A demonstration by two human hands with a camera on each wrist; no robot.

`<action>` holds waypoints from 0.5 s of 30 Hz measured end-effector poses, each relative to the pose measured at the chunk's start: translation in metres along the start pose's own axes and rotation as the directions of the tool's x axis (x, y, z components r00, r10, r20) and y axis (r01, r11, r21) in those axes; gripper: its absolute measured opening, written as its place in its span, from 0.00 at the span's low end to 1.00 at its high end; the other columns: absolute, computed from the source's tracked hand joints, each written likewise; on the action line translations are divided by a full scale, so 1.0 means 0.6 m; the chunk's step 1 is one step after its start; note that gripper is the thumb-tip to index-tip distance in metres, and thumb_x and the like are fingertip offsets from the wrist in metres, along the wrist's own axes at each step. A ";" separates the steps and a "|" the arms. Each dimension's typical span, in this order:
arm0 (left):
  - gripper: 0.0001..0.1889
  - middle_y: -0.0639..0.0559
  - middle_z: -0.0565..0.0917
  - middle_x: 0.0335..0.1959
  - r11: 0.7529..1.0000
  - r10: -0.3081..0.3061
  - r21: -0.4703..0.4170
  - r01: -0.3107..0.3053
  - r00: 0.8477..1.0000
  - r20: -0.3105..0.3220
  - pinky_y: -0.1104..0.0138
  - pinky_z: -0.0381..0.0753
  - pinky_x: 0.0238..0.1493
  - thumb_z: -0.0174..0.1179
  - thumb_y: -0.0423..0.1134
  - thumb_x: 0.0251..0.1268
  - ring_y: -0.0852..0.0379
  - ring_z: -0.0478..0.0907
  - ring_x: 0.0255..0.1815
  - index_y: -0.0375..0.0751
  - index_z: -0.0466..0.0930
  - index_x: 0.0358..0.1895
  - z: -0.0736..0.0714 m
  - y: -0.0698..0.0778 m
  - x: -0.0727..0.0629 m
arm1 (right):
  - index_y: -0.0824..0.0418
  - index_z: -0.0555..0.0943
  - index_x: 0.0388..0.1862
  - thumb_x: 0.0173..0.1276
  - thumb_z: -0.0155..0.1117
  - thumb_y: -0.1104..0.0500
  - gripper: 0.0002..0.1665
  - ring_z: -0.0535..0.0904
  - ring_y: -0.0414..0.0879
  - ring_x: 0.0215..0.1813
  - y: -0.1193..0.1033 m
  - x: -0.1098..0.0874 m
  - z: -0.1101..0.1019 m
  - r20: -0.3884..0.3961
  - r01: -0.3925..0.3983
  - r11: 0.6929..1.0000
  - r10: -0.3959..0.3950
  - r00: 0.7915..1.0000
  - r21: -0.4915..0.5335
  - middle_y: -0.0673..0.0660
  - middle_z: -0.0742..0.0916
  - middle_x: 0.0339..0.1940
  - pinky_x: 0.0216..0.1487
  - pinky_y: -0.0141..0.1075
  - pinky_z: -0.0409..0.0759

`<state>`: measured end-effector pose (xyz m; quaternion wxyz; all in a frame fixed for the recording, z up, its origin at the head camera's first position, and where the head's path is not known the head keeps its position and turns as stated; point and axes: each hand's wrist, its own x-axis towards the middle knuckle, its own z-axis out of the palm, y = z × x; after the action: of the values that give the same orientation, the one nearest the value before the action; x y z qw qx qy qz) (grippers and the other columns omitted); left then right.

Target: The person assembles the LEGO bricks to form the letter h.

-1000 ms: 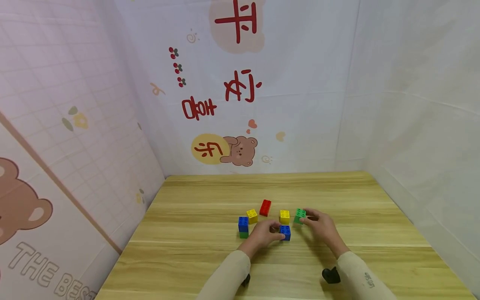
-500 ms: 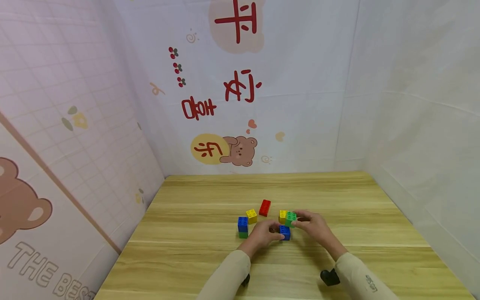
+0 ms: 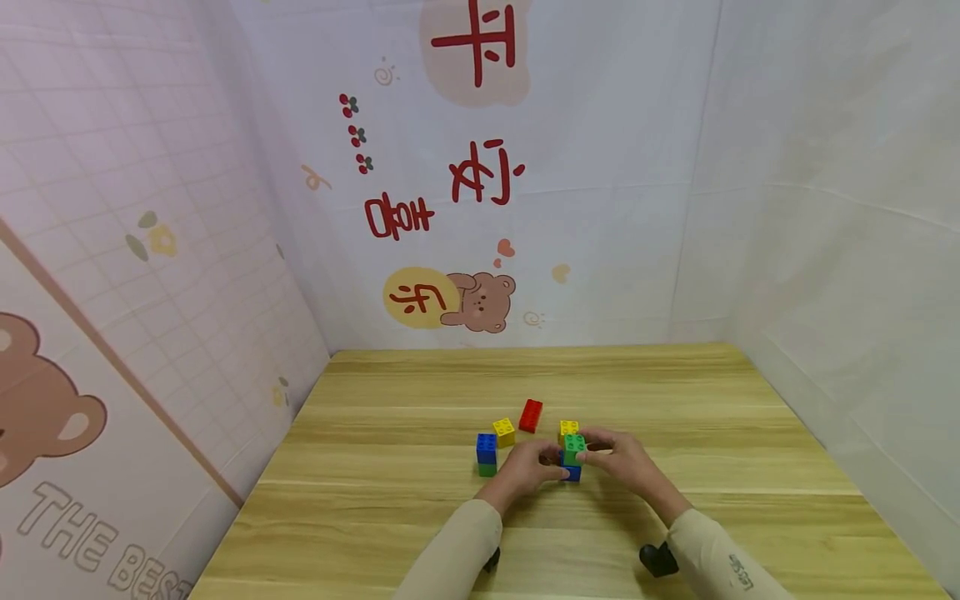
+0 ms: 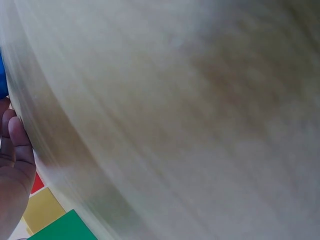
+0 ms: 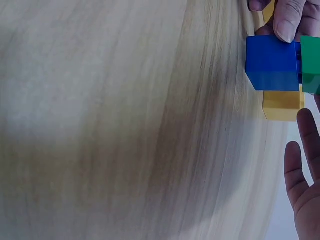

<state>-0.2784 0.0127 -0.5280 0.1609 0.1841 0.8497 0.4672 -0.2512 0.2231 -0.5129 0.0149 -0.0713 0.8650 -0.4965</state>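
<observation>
My left hand (image 3: 527, 468) pinches a blue toy building block (image 3: 572, 473) on the table, its thumb along the near face. In my right hand (image 3: 624, 457) a green block (image 3: 574, 448) is held between thumb and fingers, right over the blue one. The right wrist view shows a narrow gap with studs between the blue block (image 5: 272, 62) and the green block (image 5: 311, 65). Just behind them stands a yellow block (image 3: 569, 427), partly hidden by the green one. The left wrist view catches only part of the left hand (image 4: 17, 165) at its edge.
Left of the left hand stands a stack, a blue block (image 3: 487, 447) on a green block (image 3: 487, 470). Another yellow block (image 3: 504, 432) and a flat red block (image 3: 530, 415) lie behind it on the wooden table (image 3: 405, 400). Printed cloth walls surround the table.
My right hand has brought the green block leftward and then down onto the top of the blue block. The left hand has stayed on the blue block.
</observation>
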 end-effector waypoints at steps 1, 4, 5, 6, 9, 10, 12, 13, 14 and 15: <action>0.15 0.58 0.84 0.43 1.000 0.003 0.002 -0.003 1.000 0.000 0.62 0.79 0.50 0.70 0.40 0.61 0.60 0.78 0.43 0.47 0.85 0.51 0.000 0.000 0.000 | 0.63 0.82 0.59 0.66 0.71 0.54 0.25 0.81 0.56 0.54 0.000 0.000 0.000 0.007 0.003 1.000 -0.003 1.000 0.000 0.59 0.86 0.53 0.50 0.50 0.81; 0.15 0.58 0.84 0.43 1.000 0.006 0.003 -0.006 1.000 0.000 0.63 0.79 0.51 0.70 0.40 0.61 0.60 0.78 0.43 0.47 0.85 0.51 0.001 0.000 0.001 | 0.63 0.81 0.60 0.66 0.71 0.54 0.26 0.81 0.56 0.53 -0.001 -0.001 0.000 0.020 0.010 1.000 -0.010 1.000 -0.002 0.59 0.86 0.53 0.49 0.49 0.81; 0.15 0.59 0.84 0.42 1.000 0.005 0.004 -0.005 1.000 0.000 0.63 0.78 0.51 0.70 0.40 0.61 0.61 0.78 0.43 0.48 0.85 0.51 0.001 0.000 0.001 | 0.63 0.81 0.60 0.66 0.71 0.54 0.26 0.81 0.56 0.53 0.000 -0.001 0.000 0.024 0.012 1.000 -0.012 1.000 -0.005 0.59 0.86 0.54 0.49 0.49 0.81; 0.15 0.60 0.84 0.42 1.000 0.004 0.004 -0.004 1.000 0.000 0.63 0.78 0.51 0.70 0.40 0.61 0.61 0.78 0.43 0.48 0.85 0.51 0.002 0.000 0.001 | 0.63 0.81 0.60 0.66 0.71 0.54 0.26 0.81 0.56 0.53 0.000 -0.001 0.000 0.026 0.014 1.000 -0.014 1.000 -0.009 0.59 0.86 0.54 0.49 0.49 0.81; 0.14 0.62 0.84 0.41 1.000 -0.002 0.005 0.002 1.000 0.002 0.63 0.78 0.51 0.70 0.41 0.62 0.62 0.77 0.42 0.50 0.85 0.51 0.003 0.000 0.002 | 0.64 0.81 0.60 0.67 0.70 0.54 0.26 0.81 0.56 0.53 0.003 -0.001 0.000 0.033 0.035 0.999 -0.034 0.999 -0.028 0.60 0.85 0.54 0.49 0.49 0.81; 0.14 0.62 0.84 0.41 1.000 -0.002 0.007 0.002 1.000 0.002 0.63 0.78 0.51 0.70 0.41 0.62 0.63 0.77 0.42 0.50 0.85 0.51 0.003 -0.001 0.003 | 0.65 0.81 0.60 0.67 0.70 0.54 0.26 0.82 0.56 0.52 0.004 -0.001 0.000 0.036 0.046 0.998 -0.045 0.998 -0.036 0.61 0.85 0.54 0.49 0.49 0.81; 0.13 0.63 0.84 0.40 1.000 0.001 0.015 -0.001 1.000 0.002 0.64 0.78 0.51 0.70 0.40 0.62 0.64 0.77 0.42 0.51 0.85 0.50 0.004 -0.002 0.004 | 0.66 0.80 0.60 0.67 0.70 0.54 0.26 0.82 0.56 0.52 0.006 0.000 0.000 0.045 0.074 0.996 -0.072 0.996 -0.052 0.62 0.85 0.55 0.49 0.49 0.81; 0.13 0.63 0.84 0.40 1.000 0.003 0.020 -0.003 1.000 0.004 0.64 0.78 0.51 0.69 0.40 0.62 0.64 0.77 0.42 0.50 0.86 0.50 0.004 -0.003 0.004 | 0.67 0.80 0.60 0.68 0.69 0.54 0.26 0.82 0.56 0.52 0.006 0.000 0.000 0.052 0.092 0.994 -0.088 0.995 -0.061 0.63 0.85 0.55 0.49 0.50 0.81; 0.13 0.63 0.84 0.40 1.000 0.008 0.024 -0.008 1.000 0.004 0.63 0.78 0.51 0.69 0.40 0.62 0.64 0.78 0.42 0.50 0.86 0.50 0.005 -0.004 0.005 | 0.67 0.80 0.61 0.68 0.69 0.54 0.27 0.82 0.57 0.51 0.007 0.000 0.000 0.060 0.106 0.992 -0.102 0.993 -0.072 0.63 0.85 0.55 0.49 0.50 0.81; 0.13 0.63 0.84 0.40 1.000 0.007 0.027 -0.007 1.000 0.006 0.64 0.78 0.51 0.69 0.40 0.62 0.64 0.78 0.42 0.50 0.86 0.50 0.005 -0.005 0.005 | 0.67 0.80 0.61 0.68 0.68 0.54 0.27 0.82 0.57 0.51 0.007 0.001 -0.001 0.067 0.119 0.989 -0.114 0.991 -0.084 0.63 0.85 0.55 0.49 0.51 0.81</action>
<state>-0.2803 0.0151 -0.5323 0.1591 0.1905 0.8549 0.4556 -0.2521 0.2255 -0.5161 0.0096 -0.1378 0.8795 -0.4555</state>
